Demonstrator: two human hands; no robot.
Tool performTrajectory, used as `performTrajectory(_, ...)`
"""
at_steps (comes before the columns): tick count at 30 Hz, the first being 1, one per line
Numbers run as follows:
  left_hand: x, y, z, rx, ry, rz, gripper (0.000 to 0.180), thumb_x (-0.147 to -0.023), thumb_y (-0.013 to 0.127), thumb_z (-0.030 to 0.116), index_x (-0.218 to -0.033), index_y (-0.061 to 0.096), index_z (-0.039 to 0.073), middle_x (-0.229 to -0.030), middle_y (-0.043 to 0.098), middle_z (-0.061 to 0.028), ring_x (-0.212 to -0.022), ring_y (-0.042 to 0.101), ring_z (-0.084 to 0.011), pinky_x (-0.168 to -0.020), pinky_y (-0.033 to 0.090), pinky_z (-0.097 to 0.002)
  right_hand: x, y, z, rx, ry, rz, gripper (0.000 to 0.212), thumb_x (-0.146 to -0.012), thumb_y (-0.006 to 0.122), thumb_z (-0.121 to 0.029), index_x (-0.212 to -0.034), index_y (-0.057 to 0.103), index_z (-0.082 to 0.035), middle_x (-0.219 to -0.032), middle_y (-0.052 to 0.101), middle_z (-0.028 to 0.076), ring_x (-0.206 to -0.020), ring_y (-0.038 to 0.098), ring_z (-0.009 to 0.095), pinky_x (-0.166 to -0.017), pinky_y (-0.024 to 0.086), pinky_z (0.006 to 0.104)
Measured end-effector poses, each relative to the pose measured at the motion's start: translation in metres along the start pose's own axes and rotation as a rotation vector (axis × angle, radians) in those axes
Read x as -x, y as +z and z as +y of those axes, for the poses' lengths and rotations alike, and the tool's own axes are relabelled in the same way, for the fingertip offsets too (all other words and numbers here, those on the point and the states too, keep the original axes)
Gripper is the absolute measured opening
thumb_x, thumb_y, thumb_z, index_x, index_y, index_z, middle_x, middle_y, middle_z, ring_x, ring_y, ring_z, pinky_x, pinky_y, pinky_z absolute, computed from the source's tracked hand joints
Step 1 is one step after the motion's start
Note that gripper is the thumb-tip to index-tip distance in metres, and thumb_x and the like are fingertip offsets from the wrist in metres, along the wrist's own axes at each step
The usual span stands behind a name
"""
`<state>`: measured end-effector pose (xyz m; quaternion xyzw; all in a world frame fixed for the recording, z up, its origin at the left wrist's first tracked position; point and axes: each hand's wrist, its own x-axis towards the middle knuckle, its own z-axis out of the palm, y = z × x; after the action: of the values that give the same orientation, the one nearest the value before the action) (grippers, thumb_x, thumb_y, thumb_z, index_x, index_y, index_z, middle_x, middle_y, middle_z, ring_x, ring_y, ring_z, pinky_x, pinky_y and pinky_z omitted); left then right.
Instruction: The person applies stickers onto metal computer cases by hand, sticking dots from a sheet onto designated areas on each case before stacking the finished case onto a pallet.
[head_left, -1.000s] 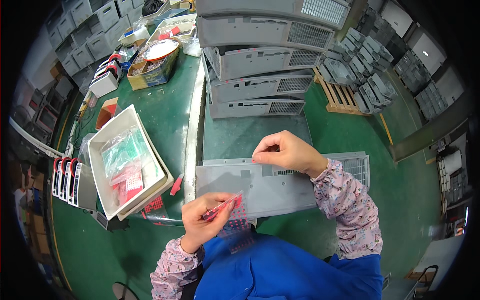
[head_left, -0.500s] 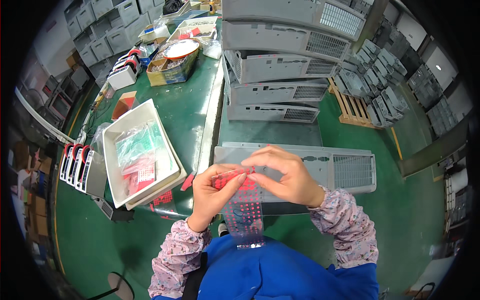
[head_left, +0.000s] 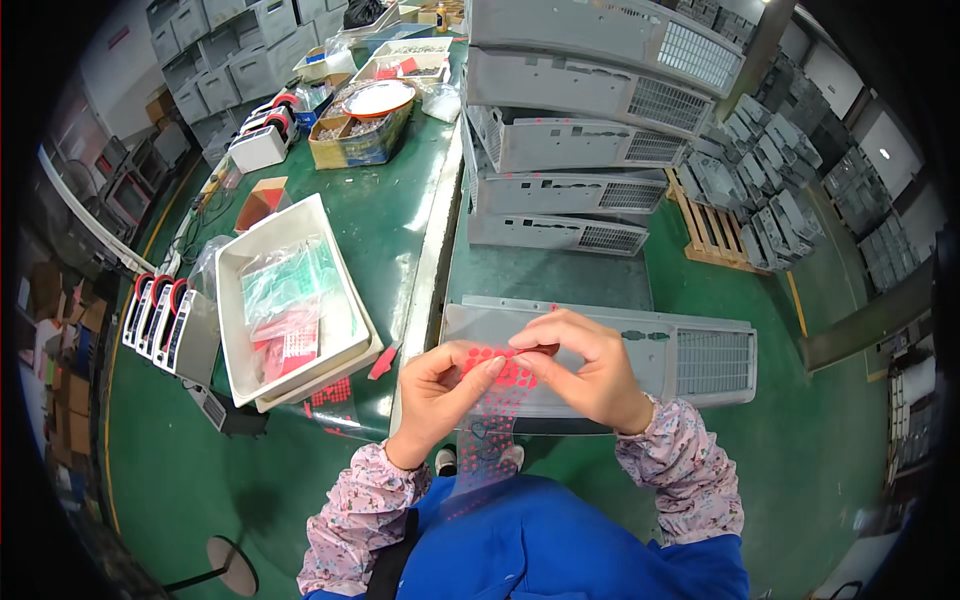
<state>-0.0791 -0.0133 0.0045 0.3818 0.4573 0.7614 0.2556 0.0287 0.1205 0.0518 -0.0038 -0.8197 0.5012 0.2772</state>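
Observation:
Between my two hands hangs a clear sheet of red dot stickers [head_left: 490, 420], its lower end trailing down toward my blue clothing. My left hand [head_left: 437, 388] pinches the upper part of the sheet between thumb and fingers. At the sheet's top edge, the thumb and fingertips of my right hand [head_left: 590, 370] are pressed together; whether a single dot is between them is too small to tell. Behind and below the hands lies a grey metal panel [head_left: 640, 350] with slots and a grille at its right end, partly covered by my hands.
Left of me, a white tray [head_left: 232, 330] holds plastic bags and red sticker sheets on the green table [head_left: 400, 210]. Grey panels [head_left: 560, 145] are stacked beyond the flat one. White boxed devices [head_left: 165, 325] stand at the table's left edge. A wooden pallet [head_left: 710, 225] carries grey parts.
The sticker sheet has tilted and bent in my fingers, so more dots face up. My right fingertips have come together at its top edge. The whole view has shifted slightly.

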Motion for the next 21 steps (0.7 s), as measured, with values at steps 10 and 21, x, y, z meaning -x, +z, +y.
performTrajectory(10,0.002,-0.001,0.002,-0.099,-0.098,-0.044,0.012,-0.078,0.057,-0.005,-0.090,0.059,-0.007,-0.091,0.061,-0.0134,-0.075,0.057,-0.0116,-0.066,0.047,-0.0227,0.004,0.003,0.000,0.263,-0.114,0.059,0.014,-0.070,0.062,-0.001,-0.083,0.061,-0.004,-0.079,0.058,0.006,-0.071,0.054,0.021,-0.072,0.043,0.0315)
performTrajectory(21,-0.001,0.000,-0.003,0.040,-0.021,-0.024,0.004,-0.077,0.055,-0.009,-0.079,0.057,-0.006,-0.089,0.061,-0.0148,-0.077,0.057,-0.0122,-0.066,0.046,-0.0220,0.007,0.014,-0.002,0.631,-0.307,0.141,0.023,-0.062,0.066,0.002,-0.083,0.061,-0.007,-0.083,0.061,0.004,-0.073,0.055,0.022,-0.065,0.041,0.0316)
